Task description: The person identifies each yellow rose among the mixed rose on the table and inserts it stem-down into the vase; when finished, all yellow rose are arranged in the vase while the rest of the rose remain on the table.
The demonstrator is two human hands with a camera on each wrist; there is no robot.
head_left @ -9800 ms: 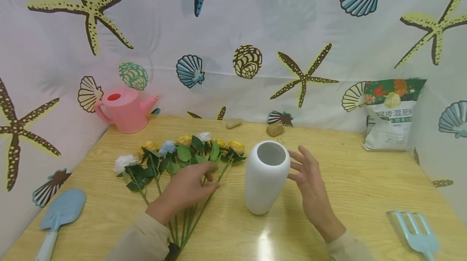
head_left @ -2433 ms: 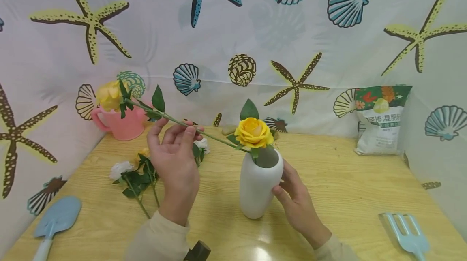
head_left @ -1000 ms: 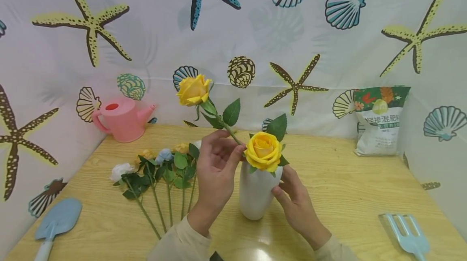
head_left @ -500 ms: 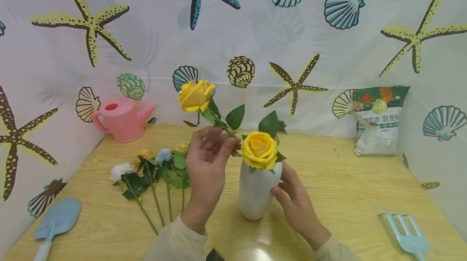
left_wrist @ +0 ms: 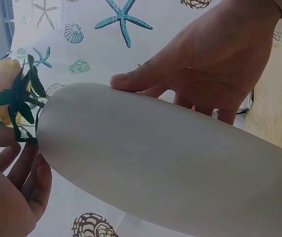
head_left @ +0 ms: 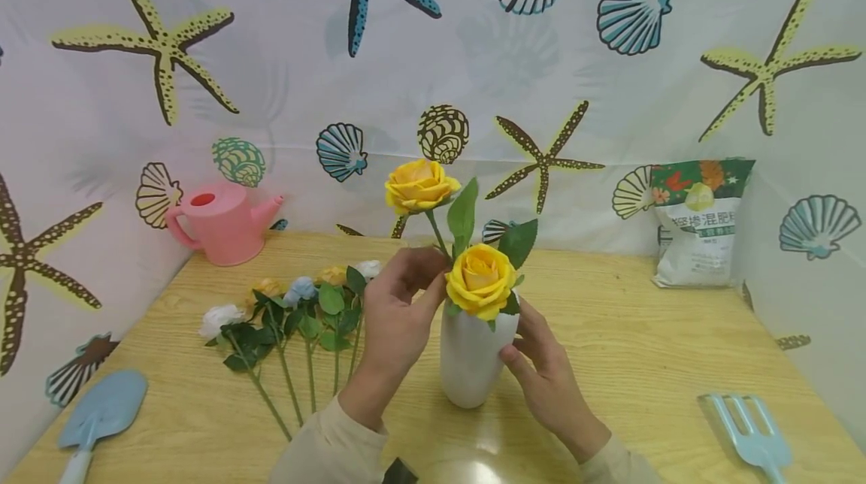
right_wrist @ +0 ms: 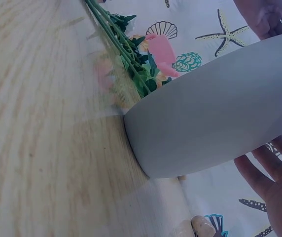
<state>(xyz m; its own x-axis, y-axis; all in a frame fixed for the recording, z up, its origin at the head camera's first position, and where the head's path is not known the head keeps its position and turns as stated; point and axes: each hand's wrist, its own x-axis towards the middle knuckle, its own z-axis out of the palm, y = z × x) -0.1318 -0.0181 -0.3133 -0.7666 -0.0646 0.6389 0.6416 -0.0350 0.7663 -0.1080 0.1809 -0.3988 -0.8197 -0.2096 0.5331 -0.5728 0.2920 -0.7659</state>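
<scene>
My left hand (head_left: 395,311) pinches the stem of a second yellow rose (head_left: 419,185) at the mouth of the white vase (head_left: 470,356), while my right hand (head_left: 541,364) curls round the vase's side, steadying it mid-worktop (head_left: 643,349). One yellow rose (head_left: 479,281) already sits in the vase. Several stems (head_left: 298,311) lie left of it, so I judge the arranging barely begun.

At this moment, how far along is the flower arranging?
Done: one yellow rose sits in the white vase. In hand: the left hand pinches the stem of a second yellow rose at the vase mouth, while the right hand holds the vase. Left: a row of flowers lies on the table.
</scene>
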